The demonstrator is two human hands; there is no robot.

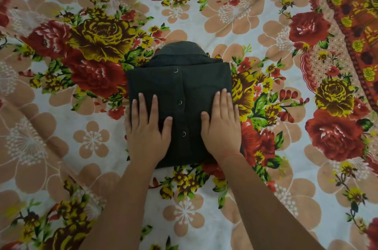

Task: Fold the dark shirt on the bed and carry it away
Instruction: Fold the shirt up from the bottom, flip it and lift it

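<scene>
The dark shirt (180,84) lies folded into a compact rectangle in the middle of the bed, collar at the far end, a row of metal snap buttons running down its centre. My left hand (148,127) rests flat on its near left part, fingers spread. My right hand (222,125) lies flat on the near right part, with a thin red thread around the wrist. Both palms press down on the fabric and neither hand grips it.
The bed is covered by a floral sheet (61,127) with red, yellow and peach flowers, creased on the left. A red and orange patterned cloth (351,0) lies along the upper right corner.
</scene>
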